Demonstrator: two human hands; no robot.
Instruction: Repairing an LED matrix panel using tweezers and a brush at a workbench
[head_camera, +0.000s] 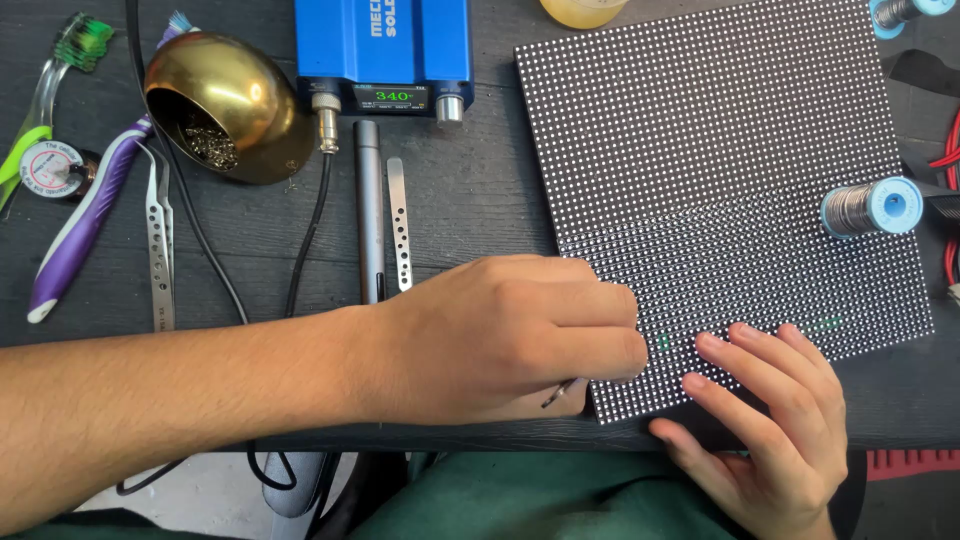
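Bare forearm, no sleeve, no rings; green garment (560, 500) below.

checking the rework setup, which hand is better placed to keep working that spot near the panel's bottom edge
Probably the left hand: it holds a thin tool right at the LED panel spot. The right hand lies flat, fingers spread, steadying the panel.

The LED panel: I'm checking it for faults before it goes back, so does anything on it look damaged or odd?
Yes. On the LED panel, a small gap in the dot grid near the lower edge shows green, just beyond the left hand; another greenish patch sits above the right hand. Pixels there look missing. The panel also lies slightly askew on the table.
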